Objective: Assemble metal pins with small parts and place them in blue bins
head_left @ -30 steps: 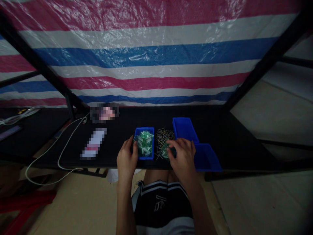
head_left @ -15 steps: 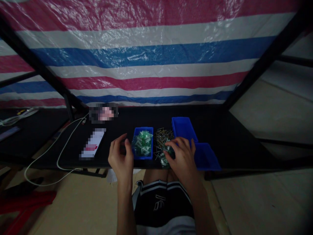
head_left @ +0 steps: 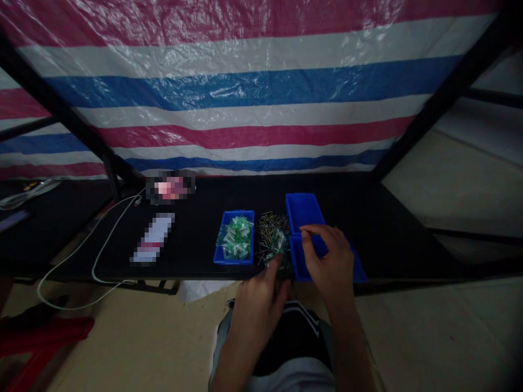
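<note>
My left hand (head_left: pixel 259 299) is at the table's front edge, index finger stretched against a clear plastic bag (head_left: pixel 279 241) and thumb apart from it. The bag lies on the near part of a pile of thin metal screws or nails (head_left: pixel 267 223). My right hand (head_left: pixel 330 261) is above the near right blue bin (head_left: pixel 299 261), its thumb and index fingertips pinched together; anything between them is too small to make out. Left of the pile stands a blue bin (head_left: pixel 252 239) filled with small clear-green plastic packets (head_left: pixel 237 237). Another blue bin (head_left: pixel 304 209) stands behind my right hand.
A blurred-out phone-like slab (head_left: pixel 154 239) lies on the left of the black table (head_left: pixel 196 239). A white cable (head_left: pixel 96 256) loops over the front edge. Behind rises a striped plastic sheet (head_left: pixel 245 130), with black frame bars (head_left: pixel 433 103) at the sides.
My right hand has moved from the plastic bag rightward over the near right bin, fingertips pinched. My left hand has come from left of the packet bin across to the bag.
</note>
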A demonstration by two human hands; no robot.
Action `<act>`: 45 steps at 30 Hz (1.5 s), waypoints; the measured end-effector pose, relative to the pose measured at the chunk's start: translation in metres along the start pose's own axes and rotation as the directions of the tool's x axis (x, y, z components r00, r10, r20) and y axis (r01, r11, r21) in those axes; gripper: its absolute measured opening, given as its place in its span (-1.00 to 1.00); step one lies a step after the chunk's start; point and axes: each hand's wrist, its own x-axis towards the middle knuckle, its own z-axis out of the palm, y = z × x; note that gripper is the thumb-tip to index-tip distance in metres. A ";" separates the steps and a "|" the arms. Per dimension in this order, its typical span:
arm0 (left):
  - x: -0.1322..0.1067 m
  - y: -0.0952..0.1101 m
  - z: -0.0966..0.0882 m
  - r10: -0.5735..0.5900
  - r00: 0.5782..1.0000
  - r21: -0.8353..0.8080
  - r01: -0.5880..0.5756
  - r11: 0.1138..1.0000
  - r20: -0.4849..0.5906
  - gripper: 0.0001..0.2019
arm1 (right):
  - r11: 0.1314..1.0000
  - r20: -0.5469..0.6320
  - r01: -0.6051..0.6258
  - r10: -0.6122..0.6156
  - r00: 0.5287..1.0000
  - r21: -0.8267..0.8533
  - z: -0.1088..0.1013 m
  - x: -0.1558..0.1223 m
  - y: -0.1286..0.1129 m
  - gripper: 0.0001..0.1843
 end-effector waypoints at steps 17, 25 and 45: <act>0.007 -0.015 0.027 -0.144 0.989 0.096 0.147 0.984 -0.032 -0.43 | 0.999 0.011 -0.031 0.031 0.999 0.029 -0.002 0.001 0.003 -0.79; 0.008 -0.020 0.031 -0.089 0.993 0.050 0.093 0.994 -0.083 -0.62 | 0.999 -0.006 -0.025 0.025 1.000 0.039 -0.001 0.002 0.006 -0.80; 0.008 -0.040 0.050 0.188 0.845 0.010 -0.211 0.977 -0.500 -0.93 | 0.994 0.013 -0.063 0.062 0.998 0.089 0.002 0.000 0.007 -0.81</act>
